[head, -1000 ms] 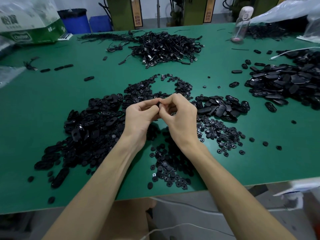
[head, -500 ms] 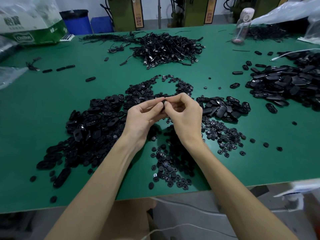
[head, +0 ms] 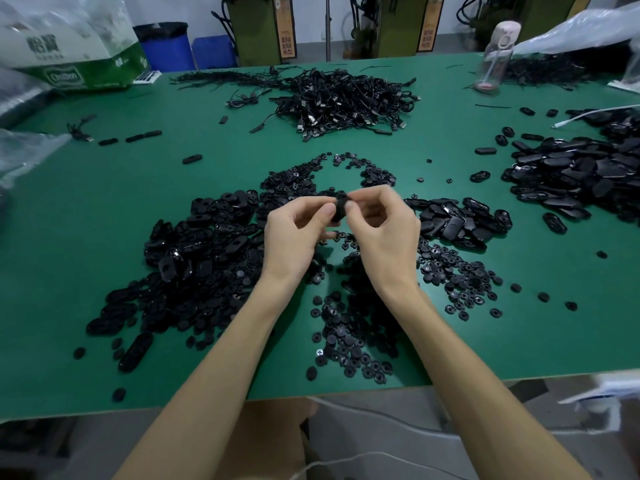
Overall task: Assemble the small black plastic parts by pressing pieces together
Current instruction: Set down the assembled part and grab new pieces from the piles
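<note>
Black part (head: 339, 210) is held above the desk (head: 104, 244), pinched between both hands over the heaps of loose pieces (head: 207, 258). It lies at 2 o'clock from the left hand (head: 294, 237) and at 10 o'clock from the right hand (head: 384, 233), touching the fingertips of each. Its long axis seems to run 12 to 6. Both grips are closed on it, so pressing would likely be done along 9 to 3.

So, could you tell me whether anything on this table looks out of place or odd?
Nothing looks damaged. Left hand and right hand pinch one black part; a few stray pieces lie on the green table, apart from the piles.
</note>
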`<move>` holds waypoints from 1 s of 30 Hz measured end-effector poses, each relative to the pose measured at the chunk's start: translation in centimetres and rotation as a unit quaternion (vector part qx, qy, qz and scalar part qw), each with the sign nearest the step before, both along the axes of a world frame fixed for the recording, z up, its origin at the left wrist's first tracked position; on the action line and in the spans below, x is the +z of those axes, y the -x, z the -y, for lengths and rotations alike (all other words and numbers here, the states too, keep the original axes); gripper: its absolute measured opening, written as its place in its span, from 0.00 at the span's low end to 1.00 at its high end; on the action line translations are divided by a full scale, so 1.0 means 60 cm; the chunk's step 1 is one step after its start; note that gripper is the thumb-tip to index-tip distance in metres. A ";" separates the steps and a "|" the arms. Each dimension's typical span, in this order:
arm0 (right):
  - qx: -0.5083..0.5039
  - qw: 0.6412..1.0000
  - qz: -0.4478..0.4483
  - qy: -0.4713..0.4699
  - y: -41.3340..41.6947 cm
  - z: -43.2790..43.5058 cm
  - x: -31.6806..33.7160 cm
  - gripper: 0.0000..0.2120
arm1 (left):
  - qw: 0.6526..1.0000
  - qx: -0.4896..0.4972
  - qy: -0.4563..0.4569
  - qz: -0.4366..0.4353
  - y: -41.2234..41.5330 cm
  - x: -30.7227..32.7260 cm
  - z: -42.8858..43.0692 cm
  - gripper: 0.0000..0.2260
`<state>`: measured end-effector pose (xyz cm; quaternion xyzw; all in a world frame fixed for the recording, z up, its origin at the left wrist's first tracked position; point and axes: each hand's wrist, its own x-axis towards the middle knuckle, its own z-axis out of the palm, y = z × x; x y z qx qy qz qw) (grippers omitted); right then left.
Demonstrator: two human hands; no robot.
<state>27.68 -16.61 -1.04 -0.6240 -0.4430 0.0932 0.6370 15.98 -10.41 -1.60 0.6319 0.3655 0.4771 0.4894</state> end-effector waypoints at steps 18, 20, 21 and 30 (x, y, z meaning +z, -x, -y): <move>-0.135 0.962 0.102 0.213 -0.116 -0.001 0.021 0.09 | 0.755 0.157 -0.083 -0.631 0.133 0.049 -0.062 0.06; -0.143 0.952 0.118 0.243 -0.135 0.004 0.022 0.11 | 0.768 0.156 -0.088 -0.615 0.132 0.048 -0.061 0.05; -0.142 0.946 0.128 0.261 -0.142 0.006 0.022 0.12 | 0.770 0.163 -0.091 -0.611 0.129 0.047 -0.058 0.05; 0.007 0.943 0.226 0.244 -0.125 -0.022 0.025 0.08 | 0.962 0.054 -0.038 -0.264 0.050 0.068 -0.052 0.02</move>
